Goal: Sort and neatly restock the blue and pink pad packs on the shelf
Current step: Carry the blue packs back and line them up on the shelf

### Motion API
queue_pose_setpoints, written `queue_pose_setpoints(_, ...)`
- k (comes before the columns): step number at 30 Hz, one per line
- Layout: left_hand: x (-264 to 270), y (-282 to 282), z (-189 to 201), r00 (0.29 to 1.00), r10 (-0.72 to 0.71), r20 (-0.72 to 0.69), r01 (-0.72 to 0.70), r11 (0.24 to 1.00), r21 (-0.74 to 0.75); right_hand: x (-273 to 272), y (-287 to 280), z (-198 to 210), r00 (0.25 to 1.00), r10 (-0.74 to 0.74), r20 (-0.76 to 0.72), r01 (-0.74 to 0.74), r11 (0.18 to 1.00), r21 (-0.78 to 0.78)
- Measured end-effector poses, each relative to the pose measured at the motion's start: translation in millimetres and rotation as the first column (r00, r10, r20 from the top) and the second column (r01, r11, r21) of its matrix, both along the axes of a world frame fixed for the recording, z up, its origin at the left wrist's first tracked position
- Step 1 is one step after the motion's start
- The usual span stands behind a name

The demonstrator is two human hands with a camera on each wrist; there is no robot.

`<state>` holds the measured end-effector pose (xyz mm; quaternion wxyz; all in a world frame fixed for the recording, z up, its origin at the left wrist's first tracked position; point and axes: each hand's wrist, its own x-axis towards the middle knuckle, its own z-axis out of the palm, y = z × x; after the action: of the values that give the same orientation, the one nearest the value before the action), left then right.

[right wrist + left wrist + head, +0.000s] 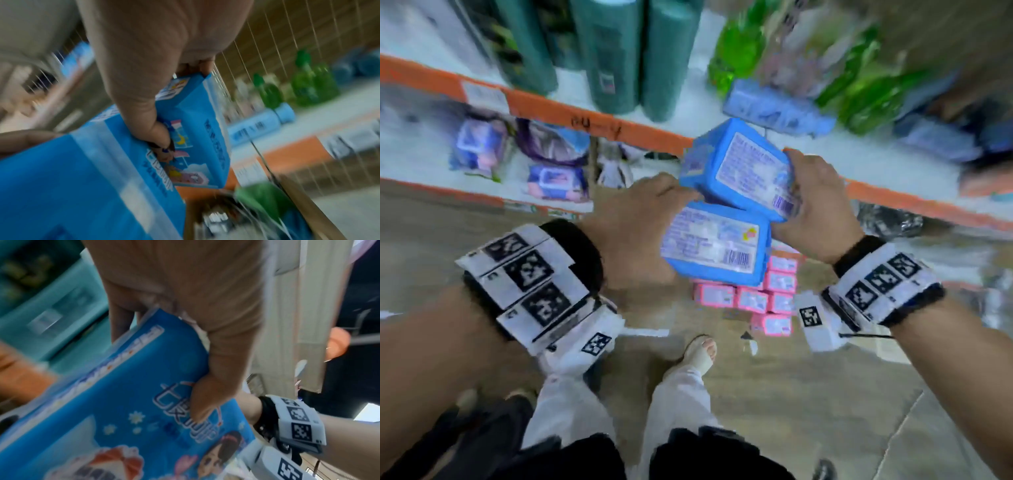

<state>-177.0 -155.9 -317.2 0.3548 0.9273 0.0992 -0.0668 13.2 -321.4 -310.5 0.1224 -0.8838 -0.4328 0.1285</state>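
Shelf edge (pixel 558 111): orange rail running from upper left to right across the head view; white label stuck on it at left.
Lower shelf, left: wipe packs (pixel 558 181) in purple and pink wrap, blurred.
Upper shelf, left: dark green bottles (pixel 613 58) standing upright behind the rail.
Left hand (pixel 633 222): fingers curled round the lower blue pack (pixel 715 245); the head view shows the back of the hand at the pack's left end.
Left hand, wrist view (pixel 185 305): thumb (pixel 205 395) pressed on the printed front face of the lower blue pack (pixel 115 410); cartoon figures and lettering show here, hidden from the head view.
Lower blue pack, head view: back label and barcode face up; held in the air in front of the shelf, touching the pack above it.
Upper blue pack (pixel 743 168): tilted, back label up, its lower edge on the lower pack, level with the orange rail.
Pink packs (pixel 756 298): stacked on the floor below the two blue packs; seen in the head view only.
Right hand (pixel 815 205): grips the right end of the upper blue pack, fingers wrapped over its edge.
Right hand, wrist view (pixel 156 65): thumb on the pack's (pixel 197 138) printed front; side gusset visible.
Upper shelf, right: green bottles (pixel 859 92) and a light blue pack (pixel 777 109) lying flat, both blurred.
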Motion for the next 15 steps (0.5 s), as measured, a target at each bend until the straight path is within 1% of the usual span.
queue_pose_setpoints(2,2,8,74,0.989,-0.038,0.146,0.028,0.997,0.072,-1,5,69,0.996,0.019,0.09,-0.025,0.997,0.07)
queue_pose_setpoints(4,0,15,138,0.966,-0.095,0.239,0.055,0.984,0.169,1,7,132,0.987,0.018,0.16,-0.043,0.987,0.154)
queue_pose_setpoints(7,-5,19,212,0.934,-0.125,0.334,0.033,0.962,0.27,6,2,208,0.967,0.002,0.254,-0.077,0.955,0.285)
queue_pose_setpoints(9,-4,20,248,0.913,-0.108,0.394,-0.035,0.94,0.339,11,-1,245,0.948,-0.052,0.315,-0.067,0.931,0.358)
queue_pose_setpoints(12,18,21,281,0.893,-0.032,0.449,-0.175,0.894,0.411,25,1,280,0.901,-0.183,0.394,0.01,0.916,0.402)
queue_pose_setpoints(13,30,21,288,0.892,0.001,0.453,-0.213,0.883,0.418,32,5,287,0.89,-0.23,0.394,0.059,0.915,0.4)
queue_pose_setpoints(15,53,23,295,0.899,0.089,0.429,-0.281,0.868,0.409,46,13,297,0.887,-0.306,0.345,0.176,0.916,0.361)
